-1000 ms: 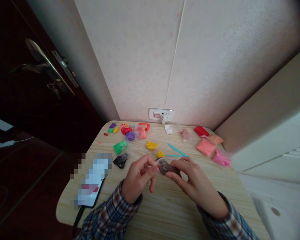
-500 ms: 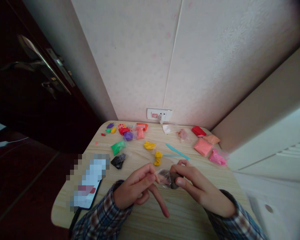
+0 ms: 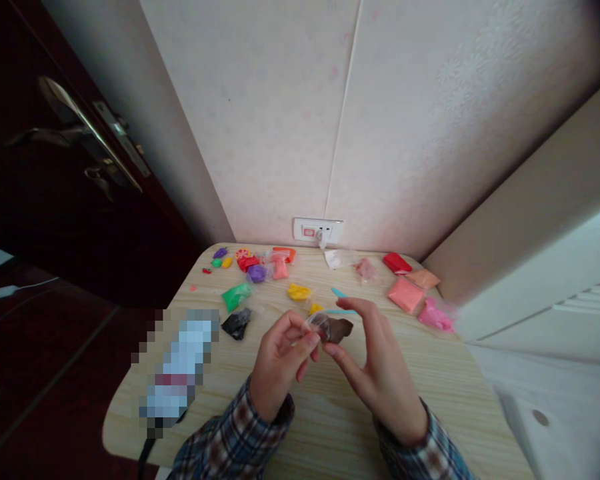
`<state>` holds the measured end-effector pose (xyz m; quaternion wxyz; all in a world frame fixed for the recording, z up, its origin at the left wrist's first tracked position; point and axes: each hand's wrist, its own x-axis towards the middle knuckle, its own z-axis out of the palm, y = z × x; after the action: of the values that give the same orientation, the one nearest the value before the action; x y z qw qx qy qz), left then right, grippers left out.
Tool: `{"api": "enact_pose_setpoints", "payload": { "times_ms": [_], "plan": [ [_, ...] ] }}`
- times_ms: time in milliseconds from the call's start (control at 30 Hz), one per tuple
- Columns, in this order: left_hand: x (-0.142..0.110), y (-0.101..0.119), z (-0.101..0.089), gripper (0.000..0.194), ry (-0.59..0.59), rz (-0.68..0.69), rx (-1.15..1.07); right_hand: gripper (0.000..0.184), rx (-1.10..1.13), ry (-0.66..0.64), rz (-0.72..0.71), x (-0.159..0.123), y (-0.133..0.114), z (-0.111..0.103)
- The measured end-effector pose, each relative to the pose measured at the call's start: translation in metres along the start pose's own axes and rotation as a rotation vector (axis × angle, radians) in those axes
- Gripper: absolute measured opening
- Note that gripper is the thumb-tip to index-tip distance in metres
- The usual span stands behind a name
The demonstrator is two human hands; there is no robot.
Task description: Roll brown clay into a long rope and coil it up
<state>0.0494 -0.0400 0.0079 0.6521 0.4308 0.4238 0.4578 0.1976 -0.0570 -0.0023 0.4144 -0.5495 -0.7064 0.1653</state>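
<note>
At near side of table (image 3: 330, 437), past plaid sleeves (image 3: 235, 437): pinching clear wrapper (image 3: 320, 323) in left hand (image 3: 274, 367), with thumb closed against fingers over the film. Spreading thumb and forefinger of right hand (image 3: 387, 373) well apart, with thumb at lower edge of brown lump (image 3: 342, 330); cannot tell whether pressing or just beside.

As for the lump: held up between both hands, partly bare, partly within or behind the film. Cannot tell how much sticks to the inside.

For good handling, judge the lump soft and apt to tear or cling. Best to pinch only film on the left, support the bare part from below with the right, and press with pads rather than nails. Work in small, even nudges; avoid yanking or twisting, for fear of leaving scraps or splitting the wrapper.

To the left, beside the left arm: blurred screen (image 3: 180, 367). Just beyond the hands: black packet (image 3: 237, 325), thin blue stick (image 3: 341, 311), small yellow lump (image 3: 315, 309). Farther: green packet (image 3: 235, 297), pink packet (image 3: 436, 315), salmon packet (image 3: 405, 294). Beyond those, red packet (image 3: 395, 263); last, on the wall, socket (image 3: 319, 231).
</note>
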Motion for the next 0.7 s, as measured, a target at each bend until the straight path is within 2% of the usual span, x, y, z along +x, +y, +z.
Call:
{"api": "enact_pose_setpoints", "payload": {
  "times_ms": [167, 333, 500, 633, 700],
  "plan": [
    [0.006, -0.009, -0.010, 0.028, 0.130, -0.008, 0.084, 0.022, -0.114, -0.114, -0.048, 0.002, -0.004, 0.007],
    [0.011, -0.011, -0.018, 0.029, 0.150, -0.031, 0.083, 0.022, -0.148, -0.146, -0.037, 0.003, -0.003, 0.016],
    [0.012, -0.005, -0.022, 0.033, -0.011, -0.129, -0.089, 0.031, -0.159, -0.161, -0.072, 0.003, 0.003, 0.016],
    [0.012, -0.005, -0.038, 0.036, -0.267, -0.291, -0.231, 0.040, -0.091, -0.214, -0.111, 0.004, 0.010, 0.011],
    [0.012, -0.004, -0.048, 0.034, -0.350, -0.315, -0.251, 0.046, -0.017, -0.265, -0.146, 0.006, 0.016, 0.008]
  ]
}}
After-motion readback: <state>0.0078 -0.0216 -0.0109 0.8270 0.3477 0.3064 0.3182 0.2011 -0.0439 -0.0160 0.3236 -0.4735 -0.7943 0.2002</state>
